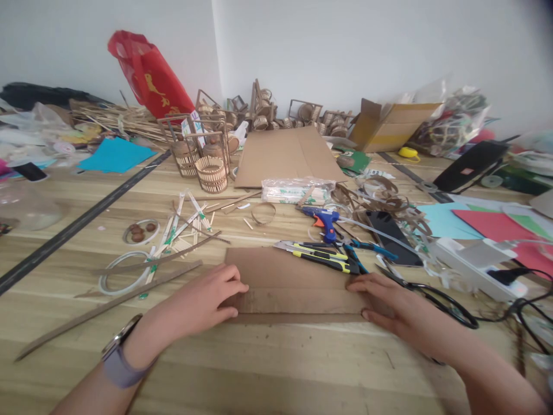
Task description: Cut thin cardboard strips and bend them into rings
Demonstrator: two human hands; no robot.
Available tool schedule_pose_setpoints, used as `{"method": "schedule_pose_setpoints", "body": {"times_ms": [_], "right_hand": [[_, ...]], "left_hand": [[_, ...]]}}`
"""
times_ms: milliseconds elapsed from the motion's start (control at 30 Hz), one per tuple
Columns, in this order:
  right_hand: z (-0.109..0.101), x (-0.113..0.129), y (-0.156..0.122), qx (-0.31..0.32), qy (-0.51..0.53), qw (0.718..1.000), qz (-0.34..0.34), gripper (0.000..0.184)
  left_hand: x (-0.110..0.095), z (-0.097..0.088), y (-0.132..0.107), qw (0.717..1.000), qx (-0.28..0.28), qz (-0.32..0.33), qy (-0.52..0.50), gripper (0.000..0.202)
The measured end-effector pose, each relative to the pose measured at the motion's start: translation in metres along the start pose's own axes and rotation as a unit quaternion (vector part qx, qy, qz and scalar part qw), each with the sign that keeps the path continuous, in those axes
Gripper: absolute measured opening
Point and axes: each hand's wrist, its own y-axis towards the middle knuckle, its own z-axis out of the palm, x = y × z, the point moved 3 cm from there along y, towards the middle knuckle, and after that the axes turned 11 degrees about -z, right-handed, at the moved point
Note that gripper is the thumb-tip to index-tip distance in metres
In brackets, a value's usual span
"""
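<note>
In the head view, holds one cardboard piece (298, 300) in the middle, over the wooden tabletop (276, 374): pinches its left end between thumb and fingers of the left hand (211, 297), and its right end likewise with the right hand (395, 302). Counts two utility knives (322, 259) overlapping its far right edge, one blue glue gun (326, 222) beyond, one phone (393, 239) past the right hand, one pair of scissors (470, 320) just beside. Has least room rightward, most off the near edge.
</note>
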Motion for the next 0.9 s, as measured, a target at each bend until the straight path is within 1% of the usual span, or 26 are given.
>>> {"method": "schedule_pose_setpoints", "body": {"times_ms": [367,567,667,800,900], "right_hand": [[0.0031,-0.0061,-0.0019,-0.005,0.004,1.0,-0.003,0.038],[0.0026,-0.0051,-0.0019,-0.007,0.002,1.0,-0.006,0.037],[0.0033,-0.0063,-0.0016,-0.008,0.001,1.0,-0.005,0.037],[0.0039,-0.0076,-0.0018,-0.011,-0.003,1.0,-0.005,0.036],[0.0032,-0.0068,-0.0015,-0.012,-0.006,1.0,-0.007,0.036]], "left_hand": [[-0.0016,-0.0006,0.0013,1.0,0.021,-0.011,0.008,0.036],[-0.0006,0.0005,0.0009,1.0,0.013,-0.013,-0.001,0.037],[-0.0004,0.0016,-0.0003,1.0,0.014,-0.024,0.006,0.036],[-0.0012,0.003,-0.0001,0.998,0.048,-0.038,0.004,0.043],[-0.0035,0.0028,0.0018,0.997,0.081,-0.018,-0.004,0.05]]}}
